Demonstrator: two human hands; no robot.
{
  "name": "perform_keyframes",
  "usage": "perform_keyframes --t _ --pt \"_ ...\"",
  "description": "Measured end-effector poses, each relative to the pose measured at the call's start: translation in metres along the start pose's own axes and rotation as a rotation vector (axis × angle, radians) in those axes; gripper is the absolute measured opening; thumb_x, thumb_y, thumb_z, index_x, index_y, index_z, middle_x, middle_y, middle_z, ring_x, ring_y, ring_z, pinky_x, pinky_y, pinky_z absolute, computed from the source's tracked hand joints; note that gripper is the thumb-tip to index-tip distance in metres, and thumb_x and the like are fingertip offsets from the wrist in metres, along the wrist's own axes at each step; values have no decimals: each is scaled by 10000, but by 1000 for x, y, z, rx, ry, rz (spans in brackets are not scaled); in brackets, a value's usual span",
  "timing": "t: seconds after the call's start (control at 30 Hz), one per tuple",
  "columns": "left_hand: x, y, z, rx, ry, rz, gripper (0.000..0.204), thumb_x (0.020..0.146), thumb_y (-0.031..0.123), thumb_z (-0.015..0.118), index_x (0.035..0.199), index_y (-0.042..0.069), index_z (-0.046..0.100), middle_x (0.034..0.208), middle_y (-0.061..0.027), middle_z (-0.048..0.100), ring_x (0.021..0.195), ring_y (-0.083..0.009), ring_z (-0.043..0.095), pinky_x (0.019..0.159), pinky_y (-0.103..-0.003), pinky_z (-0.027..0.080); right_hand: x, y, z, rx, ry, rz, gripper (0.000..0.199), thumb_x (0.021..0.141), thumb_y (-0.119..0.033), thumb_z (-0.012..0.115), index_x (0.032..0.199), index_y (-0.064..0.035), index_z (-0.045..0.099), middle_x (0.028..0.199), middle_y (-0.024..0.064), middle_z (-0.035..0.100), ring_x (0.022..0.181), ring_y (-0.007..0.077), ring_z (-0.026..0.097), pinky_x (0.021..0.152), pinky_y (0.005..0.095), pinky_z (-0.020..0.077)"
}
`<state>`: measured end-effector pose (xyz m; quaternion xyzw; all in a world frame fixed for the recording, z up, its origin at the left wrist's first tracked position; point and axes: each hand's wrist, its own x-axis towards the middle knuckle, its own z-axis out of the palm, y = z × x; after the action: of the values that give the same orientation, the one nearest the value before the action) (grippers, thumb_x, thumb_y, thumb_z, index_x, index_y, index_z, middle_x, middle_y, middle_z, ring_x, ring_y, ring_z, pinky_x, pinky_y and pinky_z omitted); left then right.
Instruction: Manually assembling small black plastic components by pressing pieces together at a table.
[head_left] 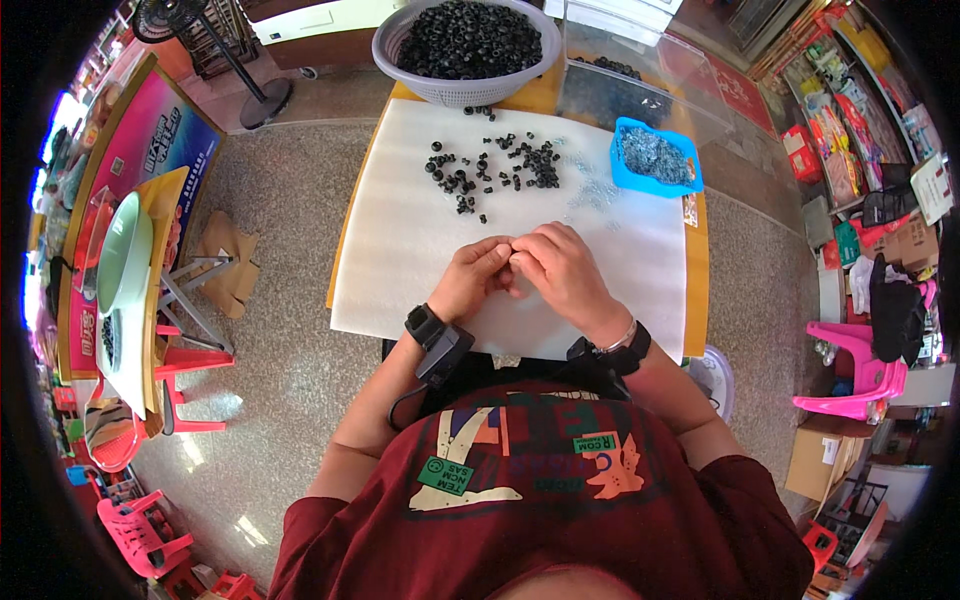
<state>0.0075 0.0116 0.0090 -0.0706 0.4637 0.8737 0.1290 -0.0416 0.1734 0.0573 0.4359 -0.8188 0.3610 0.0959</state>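
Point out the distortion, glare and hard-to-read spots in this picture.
Head view: fisheye bending bows the board at left, and the corners go black; glare spots the floor at lower left; scattered pale pieces blend into the white sheet; whatever lies between the left hand and right hand is too small and covered to identify.

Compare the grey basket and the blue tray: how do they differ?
The basket is grey and rounded; the tray is blue and roughly rectangular. The basket looks larger than the tray. The basket holds black parts, the tray silvery pieces. Both are open-topped.
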Motion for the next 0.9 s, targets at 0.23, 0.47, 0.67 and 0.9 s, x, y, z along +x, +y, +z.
perform_keyframes --t 0.23,0.47,0.67,0.9 --pt "2 -3 -4 -15 55 49 229 991 190 454 1102 17 554 789 -4 496 676 -103 501 624 -255 474 2 -2 -1 -2 75 27 61 828 -90 609 863 -43 590 825 88 568 809 286 544 734 391 440" --pt "6 1 -3 -127 -40 112 278 987 186 462 1170 -9 539 920 -56 592 781 -118 566 726 -275 504 4 1 -2 18 92 54 111 814 -102 616 907 -49 588 857 90 569 832 290 548 745 405 440" --pt "2 1 5 -15 -54 103 374 963 172 520 1282 -18 475 1086 -91 601 957 -158 602 840 -316 508 5 4 1 -85 -45 -10 166 778 -87 588 943 -64 577 849 86 529 838 293 510 750 398 418" --pt "-2 5 -1 -133 -94 60 413 962 148 501 1325 -23 404 1087 -175 606 911 -204 614 845 -377 525 30 34 -29 160 -144 341 127 802 -124 616 898 -42 622 850 142 632 771 275 620 679 363 493"
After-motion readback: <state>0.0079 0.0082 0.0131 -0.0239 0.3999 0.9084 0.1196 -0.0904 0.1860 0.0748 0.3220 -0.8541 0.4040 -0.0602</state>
